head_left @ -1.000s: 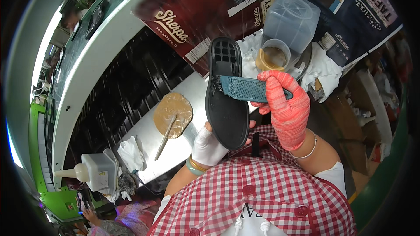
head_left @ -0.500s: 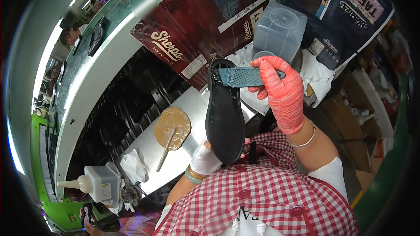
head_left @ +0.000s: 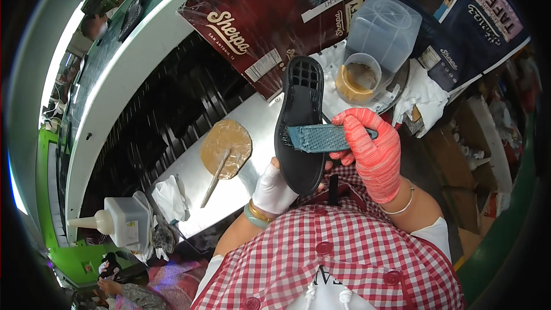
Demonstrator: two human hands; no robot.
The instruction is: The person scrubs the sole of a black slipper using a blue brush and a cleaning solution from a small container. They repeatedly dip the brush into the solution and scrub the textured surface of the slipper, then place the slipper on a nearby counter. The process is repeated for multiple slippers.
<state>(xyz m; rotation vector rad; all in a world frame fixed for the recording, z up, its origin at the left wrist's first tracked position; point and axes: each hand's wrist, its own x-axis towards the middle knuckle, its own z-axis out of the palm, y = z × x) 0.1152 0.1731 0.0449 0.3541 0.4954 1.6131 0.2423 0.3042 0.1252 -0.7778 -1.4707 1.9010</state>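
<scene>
A black shoe sole (head_left: 300, 169) is held upright in front of my chest, its open-grid heel at the far end. My left hand (head_left: 273, 190), in a white glove with bare fingertips, grips the near end from the left and beneath. In a red-pink glove, my right hand (head_left: 374, 158) is closed around the handle of a blue-grey brush (head_left: 324, 138) with a textured back. The brush lies across the middle of the sole, its bristle end touching near the left edge. The fingers under the sole are mostly hidden.
A cup (head_left: 359, 83) with an amber rim stands by a translucent container (head_left: 387, 28). A stick lies on a tan disc (head_left: 235, 138) on the metal table. At left are a squeeze bottle (head_left: 126, 227) and white cloth (head_left: 171, 198). Beyond, a curved conveyor (head_left: 155, 20) carries dark soles.
The brush has moved from the heel toward me, to the middle of the sole, uncovering the heel grid. The sole has shifted slightly away from me. The cup's opening now shows.
</scene>
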